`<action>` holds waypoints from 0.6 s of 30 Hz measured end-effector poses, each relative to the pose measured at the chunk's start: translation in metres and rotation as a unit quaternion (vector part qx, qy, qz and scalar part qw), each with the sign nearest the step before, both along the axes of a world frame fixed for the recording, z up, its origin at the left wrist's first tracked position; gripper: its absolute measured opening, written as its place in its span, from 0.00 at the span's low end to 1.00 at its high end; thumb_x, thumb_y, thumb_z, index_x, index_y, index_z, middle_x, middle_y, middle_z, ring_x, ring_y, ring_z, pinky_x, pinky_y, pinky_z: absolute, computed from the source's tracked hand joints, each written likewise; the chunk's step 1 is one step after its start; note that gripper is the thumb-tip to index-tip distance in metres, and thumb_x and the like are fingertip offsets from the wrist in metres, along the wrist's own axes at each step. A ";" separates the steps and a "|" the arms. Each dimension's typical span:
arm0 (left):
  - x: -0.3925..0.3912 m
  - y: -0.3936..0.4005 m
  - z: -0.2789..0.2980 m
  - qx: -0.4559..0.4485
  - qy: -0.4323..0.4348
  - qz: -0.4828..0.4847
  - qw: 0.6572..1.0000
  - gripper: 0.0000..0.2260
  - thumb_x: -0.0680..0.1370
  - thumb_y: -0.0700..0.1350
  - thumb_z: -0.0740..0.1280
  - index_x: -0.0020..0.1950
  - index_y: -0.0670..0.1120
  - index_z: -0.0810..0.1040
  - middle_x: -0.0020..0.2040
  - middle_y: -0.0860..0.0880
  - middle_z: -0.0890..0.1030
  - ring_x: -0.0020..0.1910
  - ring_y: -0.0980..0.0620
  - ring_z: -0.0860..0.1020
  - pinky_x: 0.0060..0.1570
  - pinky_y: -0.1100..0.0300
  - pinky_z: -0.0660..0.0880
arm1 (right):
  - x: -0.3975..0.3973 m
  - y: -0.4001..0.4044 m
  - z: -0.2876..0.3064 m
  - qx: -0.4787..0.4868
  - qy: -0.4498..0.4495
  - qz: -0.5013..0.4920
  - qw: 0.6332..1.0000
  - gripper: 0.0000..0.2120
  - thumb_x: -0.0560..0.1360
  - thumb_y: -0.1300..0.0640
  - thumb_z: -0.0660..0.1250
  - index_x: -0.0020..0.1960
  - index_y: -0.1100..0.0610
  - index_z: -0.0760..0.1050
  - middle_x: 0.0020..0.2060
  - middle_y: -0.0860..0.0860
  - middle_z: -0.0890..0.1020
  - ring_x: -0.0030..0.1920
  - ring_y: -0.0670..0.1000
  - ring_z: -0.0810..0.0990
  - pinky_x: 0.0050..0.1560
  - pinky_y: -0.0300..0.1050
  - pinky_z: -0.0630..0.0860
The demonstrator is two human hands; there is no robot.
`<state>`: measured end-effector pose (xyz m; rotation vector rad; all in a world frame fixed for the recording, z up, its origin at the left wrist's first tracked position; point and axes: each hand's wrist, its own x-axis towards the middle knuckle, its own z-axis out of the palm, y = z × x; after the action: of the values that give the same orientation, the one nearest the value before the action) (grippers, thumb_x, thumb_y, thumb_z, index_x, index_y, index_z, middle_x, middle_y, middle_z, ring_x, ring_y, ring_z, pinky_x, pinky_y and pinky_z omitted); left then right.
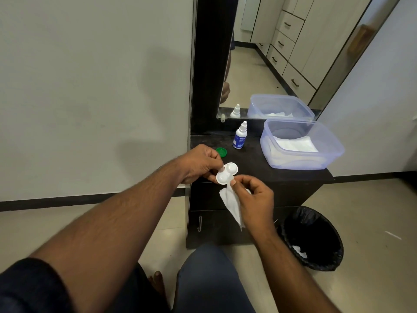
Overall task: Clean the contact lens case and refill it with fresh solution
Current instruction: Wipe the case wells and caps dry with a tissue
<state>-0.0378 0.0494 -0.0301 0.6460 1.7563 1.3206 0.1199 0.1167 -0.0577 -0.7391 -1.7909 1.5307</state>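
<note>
My left hand (198, 162) pinches a white two-well contact lens case (226, 173) by its left edge, above the front of a dark cabinet top. Both wells face up without caps. My right hand (253, 195) pinches a white tissue (231, 203) just below the case, its tip touching the case's lower rim; the rest hangs down. A green cap (221, 152) lies on the cabinet top behind my left hand. A small white solution bottle (239, 136) with a blue label stands upright farther back, its cap on.
A clear plastic box (334, 150) holding white tissues sits at the right of the black cabinet top (252, 159). A mirror (282, 53) stands behind it. A bin with a black liner (316, 224) stands on the floor at the right. My knees are below.
</note>
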 end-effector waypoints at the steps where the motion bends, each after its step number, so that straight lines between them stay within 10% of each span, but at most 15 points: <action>1: 0.000 0.000 0.000 0.000 0.001 -0.001 1.000 0.06 0.74 0.31 0.67 0.38 0.38 0.78 0.34 0.45 0.82 0.31 0.52 0.82 0.31 0.62 0.79 | -0.003 0.003 -0.001 0.004 -0.007 0.007 1.000 0.04 0.72 0.65 0.70 0.44 0.59 0.82 0.38 0.47 0.84 0.40 0.39 0.81 0.43 0.30 0.74; 13: 0.003 -0.001 0.002 -0.014 0.018 0.019 1.000 0.11 0.72 0.31 0.67 0.32 0.41 0.75 0.26 0.49 0.79 0.27 0.53 0.80 0.30 0.61 0.77 | -0.007 0.014 -0.013 0.397 -0.107 0.013 0.911 0.02 0.68 0.63 0.73 0.42 0.59 0.83 0.37 0.53 0.84 0.37 0.50 0.81 0.42 0.40 0.75; 18: 0.006 0.002 0.005 -0.026 0.016 0.037 0.999 0.12 0.72 0.30 0.67 0.30 0.41 0.74 0.24 0.49 0.78 0.26 0.55 0.80 0.27 0.64 0.76 | 0.004 0.007 -0.011 0.168 -0.076 0.001 0.983 0.07 0.70 0.65 0.71 0.37 0.55 0.81 0.34 0.46 0.82 0.37 0.41 0.79 0.43 0.31 0.73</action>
<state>-0.0319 0.0511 -0.0249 0.5811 1.8496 1.3159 0.1236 0.1241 -0.0686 -0.6989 -2.0951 1.1552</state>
